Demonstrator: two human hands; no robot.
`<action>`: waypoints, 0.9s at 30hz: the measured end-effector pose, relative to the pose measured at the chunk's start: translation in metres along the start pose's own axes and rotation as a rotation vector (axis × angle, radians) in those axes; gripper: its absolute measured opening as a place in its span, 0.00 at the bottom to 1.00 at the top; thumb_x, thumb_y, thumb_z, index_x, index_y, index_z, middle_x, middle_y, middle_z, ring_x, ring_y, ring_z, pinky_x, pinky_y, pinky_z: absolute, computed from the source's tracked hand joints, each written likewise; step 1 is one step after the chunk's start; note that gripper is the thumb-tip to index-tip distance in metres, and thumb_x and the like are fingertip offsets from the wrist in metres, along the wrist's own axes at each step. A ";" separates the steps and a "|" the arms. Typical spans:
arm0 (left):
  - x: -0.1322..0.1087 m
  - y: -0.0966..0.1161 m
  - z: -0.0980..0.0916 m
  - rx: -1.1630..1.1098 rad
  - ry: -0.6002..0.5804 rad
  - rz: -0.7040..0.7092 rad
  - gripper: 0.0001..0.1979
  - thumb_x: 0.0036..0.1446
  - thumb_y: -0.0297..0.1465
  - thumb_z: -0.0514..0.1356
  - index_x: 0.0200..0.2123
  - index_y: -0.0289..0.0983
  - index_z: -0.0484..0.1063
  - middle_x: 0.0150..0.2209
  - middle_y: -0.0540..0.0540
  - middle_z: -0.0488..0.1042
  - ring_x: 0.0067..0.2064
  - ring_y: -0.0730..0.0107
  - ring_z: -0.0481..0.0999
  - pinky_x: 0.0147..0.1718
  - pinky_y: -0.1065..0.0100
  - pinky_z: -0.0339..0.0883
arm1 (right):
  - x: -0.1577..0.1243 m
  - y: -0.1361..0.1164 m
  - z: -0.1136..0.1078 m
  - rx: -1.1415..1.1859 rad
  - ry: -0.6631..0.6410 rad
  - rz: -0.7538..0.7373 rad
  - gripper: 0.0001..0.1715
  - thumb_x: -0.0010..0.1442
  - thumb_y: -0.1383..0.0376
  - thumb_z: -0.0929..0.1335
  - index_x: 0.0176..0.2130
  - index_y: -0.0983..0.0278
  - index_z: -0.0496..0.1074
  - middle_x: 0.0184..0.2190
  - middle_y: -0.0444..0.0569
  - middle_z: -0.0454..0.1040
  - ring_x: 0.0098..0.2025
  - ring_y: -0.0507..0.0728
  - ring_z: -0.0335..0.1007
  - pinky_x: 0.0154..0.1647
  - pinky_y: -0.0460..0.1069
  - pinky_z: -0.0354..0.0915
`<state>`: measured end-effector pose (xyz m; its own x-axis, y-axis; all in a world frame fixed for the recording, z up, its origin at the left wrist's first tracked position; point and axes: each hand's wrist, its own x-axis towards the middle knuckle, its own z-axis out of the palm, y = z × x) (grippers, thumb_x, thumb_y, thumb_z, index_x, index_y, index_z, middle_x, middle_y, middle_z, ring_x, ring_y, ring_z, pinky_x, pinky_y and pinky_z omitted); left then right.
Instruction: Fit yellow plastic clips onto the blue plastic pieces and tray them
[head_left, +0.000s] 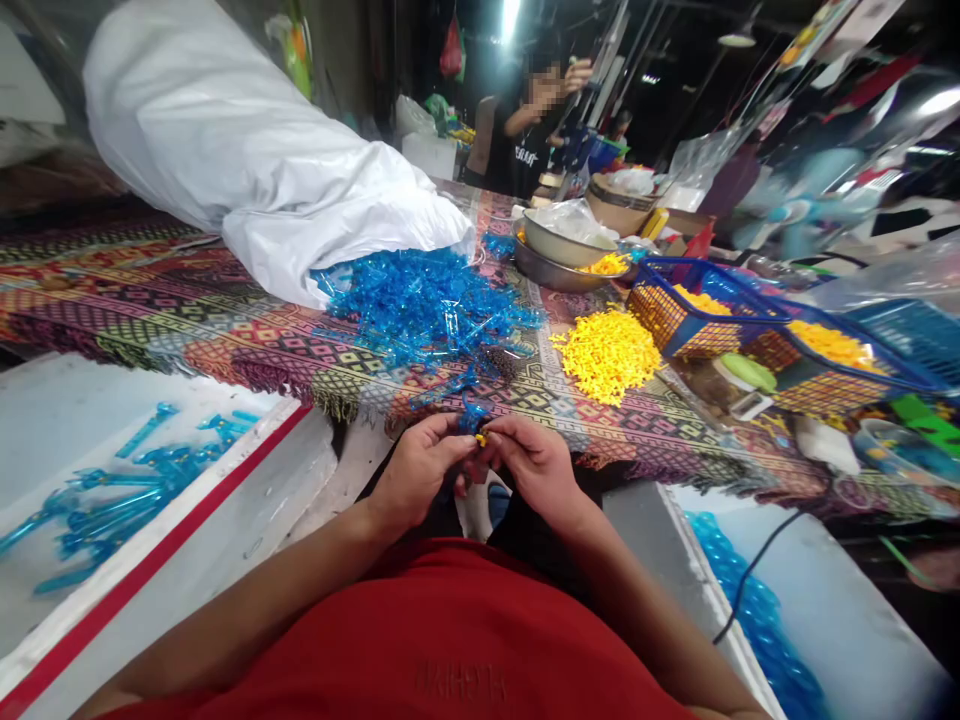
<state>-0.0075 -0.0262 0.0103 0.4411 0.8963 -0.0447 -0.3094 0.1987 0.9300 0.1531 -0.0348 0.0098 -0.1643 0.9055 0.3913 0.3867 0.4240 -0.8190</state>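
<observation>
Both hands meet at the near edge of the cloth-covered table (360, 375). My left hand (416, 465) is closed, pinching a translucent blue plastic piece (472, 415). In the fingertips of my right hand (532, 460) is a small yellow plastic piece (481, 438), held against the blue one. Just beyond my hands lies a heap of blue plastic pieces (442, 300), spilling from the mouth of a big white sack (285, 170). To the right of that heap sits a pile of small yellow pieces (611, 352).
Left below the table, a white foam box (225, 500) holds blue parts; another box (817, 590) with blue parts stands at the right. Blue baskets (705, 300) of yellow pieces, stacked bowls (570, 240) and a fan (806, 205) line the right side. A person (525, 130) is across the table.
</observation>
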 end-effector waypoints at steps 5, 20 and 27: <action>0.004 -0.001 -0.002 0.032 0.112 0.074 0.09 0.49 0.27 0.58 0.37 0.35 0.68 0.27 0.50 0.71 0.25 0.73 0.73 0.16 0.76 0.62 | 0.000 0.002 0.001 -0.158 -0.033 -0.039 0.09 0.61 0.64 0.62 0.32 0.62 0.71 0.24 0.45 0.71 0.26 0.50 0.66 0.27 0.45 0.62; 0.007 -0.009 -0.005 0.092 0.210 0.076 0.06 0.46 0.27 0.58 0.31 0.35 0.67 0.26 0.53 0.68 0.22 0.77 0.69 0.15 0.76 0.61 | -0.005 0.006 0.010 -0.019 -0.127 0.097 0.10 0.60 0.61 0.63 0.32 0.62 0.70 0.24 0.44 0.70 0.24 0.50 0.66 0.26 0.45 0.63; 0.003 -0.013 -0.003 0.070 0.242 0.099 0.05 0.46 0.25 0.58 0.31 0.35 0.67 0.26 0.54 0.68 0.23 0.77 0.69 0.17 0.76 0.62 | -0.013 0.008 0.018 0.212 -0.090 0.265 0.10 0.57 0.59 0.66 0.33 0.62 0.70 0.25 0.44 0.72 0.24 0.50 0.67 0.24 0.44 0.65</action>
<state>-0.0044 -0.0253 -0.0027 0.1950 0.9803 -0.0304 -0.2778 0.0849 0.9569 0.1422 -0.0427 -0.0088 -0.1664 0.9784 0.1223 0.2311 0.1593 -0.9598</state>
